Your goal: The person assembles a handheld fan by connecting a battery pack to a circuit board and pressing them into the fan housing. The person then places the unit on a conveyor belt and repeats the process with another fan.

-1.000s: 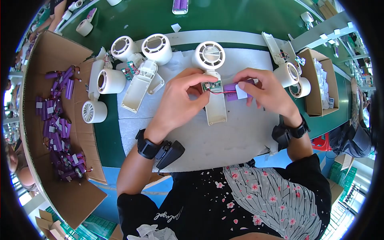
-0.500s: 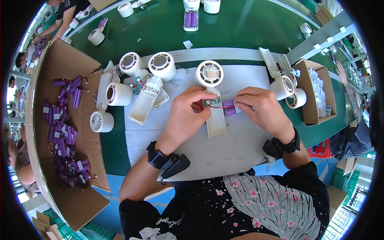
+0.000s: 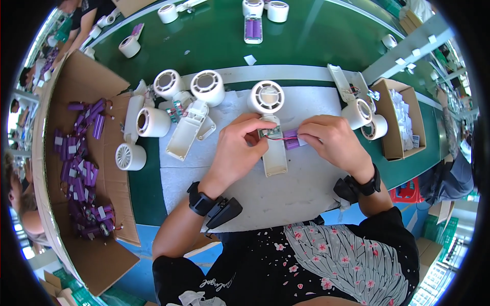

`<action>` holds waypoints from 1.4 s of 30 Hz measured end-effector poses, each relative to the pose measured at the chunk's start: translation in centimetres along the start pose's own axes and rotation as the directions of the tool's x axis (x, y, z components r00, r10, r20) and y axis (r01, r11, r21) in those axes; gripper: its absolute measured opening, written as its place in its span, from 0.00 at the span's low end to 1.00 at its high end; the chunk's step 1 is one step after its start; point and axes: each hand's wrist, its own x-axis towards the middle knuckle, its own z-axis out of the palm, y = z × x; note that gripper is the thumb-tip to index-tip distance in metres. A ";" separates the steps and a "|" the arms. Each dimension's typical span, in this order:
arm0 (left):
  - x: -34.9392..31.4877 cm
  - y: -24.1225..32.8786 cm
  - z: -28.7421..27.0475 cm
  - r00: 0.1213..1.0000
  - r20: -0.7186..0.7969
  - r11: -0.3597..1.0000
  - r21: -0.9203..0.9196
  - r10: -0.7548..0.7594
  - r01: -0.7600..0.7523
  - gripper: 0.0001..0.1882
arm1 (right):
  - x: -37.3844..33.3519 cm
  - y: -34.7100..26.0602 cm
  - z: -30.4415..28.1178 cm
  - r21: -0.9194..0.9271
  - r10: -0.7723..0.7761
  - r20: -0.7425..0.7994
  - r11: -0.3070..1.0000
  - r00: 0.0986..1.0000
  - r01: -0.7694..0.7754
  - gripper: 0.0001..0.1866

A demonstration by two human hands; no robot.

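A white handheld fan point(image 3: 266, 97) lies in front of me, its opened handle shell point(image 3: 275, 162) toward me. At the handle's upper part, my left hand point(image 3: 239, 143) is closed, thumb and forefinger at the edges of a small green circuit board point(image 3: 270, 132). Thin red and dark wires run from the board to a purple battery pack point(image 3: 292, 140) just right of the handle. Closed over the pack's right end is my right hand point(image 3: 334, 142), fingertips pinched together. Whether they grip the pack or its pale label is hard to see.
A cardboard box point(image 3: 115, 168) of purple battery packs stands at left. White fans point(image 3: 206, 87) and an open handle shell point(image 3: 186, 132) lie beside it. At right are more fan parts point(image 3: 357, 113) and a small carton point(image 3: 395, 148) of white pieces. Beyond is a green belt point(image 3: 311, 46).
The fans and paper scrap on the green belt have shifted right in the picture. My right fingertips have moved slightly left along the battery pack. My left hand stays at the circuit board.
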 end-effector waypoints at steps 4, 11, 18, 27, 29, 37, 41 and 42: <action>-0.1 0.0 -0.2 0.999 0.050 1.000 -0.011 0.005 -0.004 0.17 | 0.4 0.0 0.0 0.006 0.032 0.043 0.999 0.999 -0.032 0.05; 0.0 -0.6 -0.1 0.998 0.008 0.997 -0.059 -0.055 0.056 0.16 | -0.3 1.5 -1.9 0.132 0.049 -0.003 0.990 0.999 -0.048 0.05; 0.0 -0.6 0.0 1.000 0.000 0.998 -0.066 -0.013 0.013 0.16 | -5.8 5.2 -11.6 -0.056 0.524 -0.653 0.687 0.547 -0.724 0.13; -0.3 -1.1 -0.1 0.998 -0.045 0.999 -0.042 -0.034 0.032 0.16 | -0.6 -0.2 -1.3 0.017 -0.027 -0.115 0.999 0.993 0.029 0.28; 0.0 -0.7 0.1 0.999 -0.013 0.999 -0.029 -0.039 0.038 0.17 | -0.1 1.1 1.2 0.017 -0.064 -0.069 0.998 0.996 0.065 0.27; 0.0 -0.1 -0.4 1.000 0.007 0.999 0.044 -0.025 0.025 0.18 | 0.3 0.9 -0.1 0.527 0.122 0.435 0.769 0.892 -0.362 0.25; 0.0 0.4 -0.6 0.999 0.042 0.994 0.108 -0.031 0.026 0.18 | 0.1 0.9 -0.5 0.751 0.085 0.587 0.314 0.805 -0.581 0.29; 0.0 0.5 -0.6 0.998 0.049 0.992 0.126 -0.035 0.029 0.18 | 0.1 0.9 -0.6 0.776 0.033 0.618 0.131 0.785 -0.617 0.31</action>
